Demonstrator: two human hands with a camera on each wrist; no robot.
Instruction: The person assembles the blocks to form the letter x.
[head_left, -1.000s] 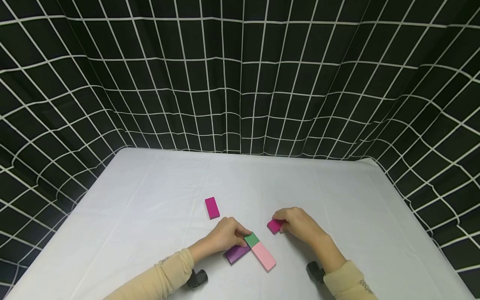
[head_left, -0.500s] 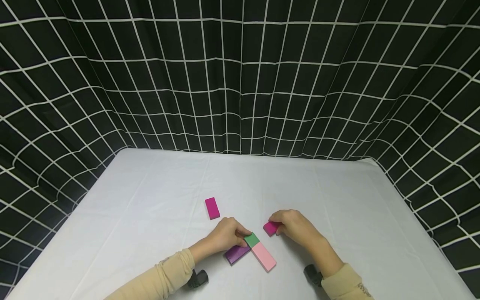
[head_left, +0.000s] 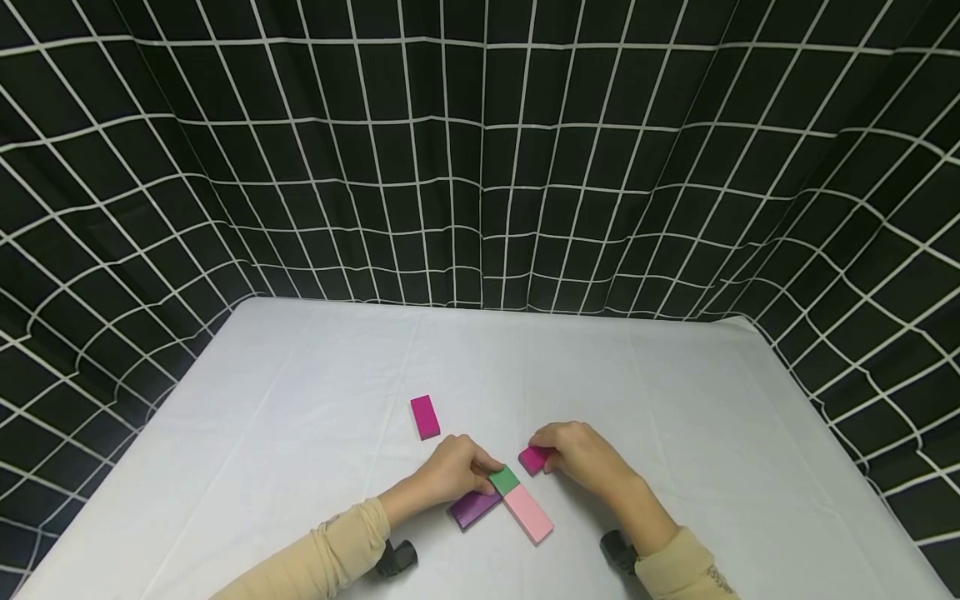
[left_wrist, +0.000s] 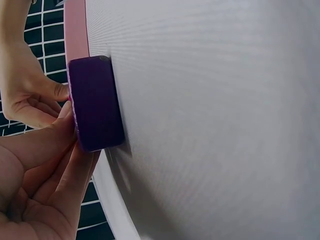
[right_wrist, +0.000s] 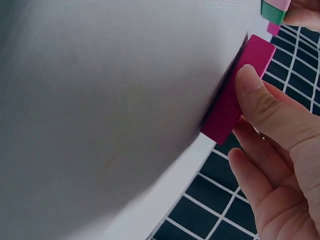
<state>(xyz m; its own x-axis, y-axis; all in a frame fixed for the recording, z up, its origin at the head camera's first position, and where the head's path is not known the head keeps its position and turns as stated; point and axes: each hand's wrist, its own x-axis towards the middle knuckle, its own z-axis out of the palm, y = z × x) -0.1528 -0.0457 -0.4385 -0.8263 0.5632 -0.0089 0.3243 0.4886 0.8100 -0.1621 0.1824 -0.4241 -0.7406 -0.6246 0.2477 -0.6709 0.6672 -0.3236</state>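
Leftward since the earlier frame: the right hand and the magenta rectangular block it pinches, now near the green square block. I can't read the lettering on the tan right sleeve. Fingers curled, the left hand grips the purple rectangular block beside green. I count five blocks, including one pink rectangular block touching green and a second magenta block lying apart.

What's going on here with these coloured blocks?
Someone's left hand holds the green block, which lies end to end with the pink block; the purple block lies beside them. Their right hand grips a magenta block, near the green one but apart from it. Another magenta block lies alone, farther back on the white table.
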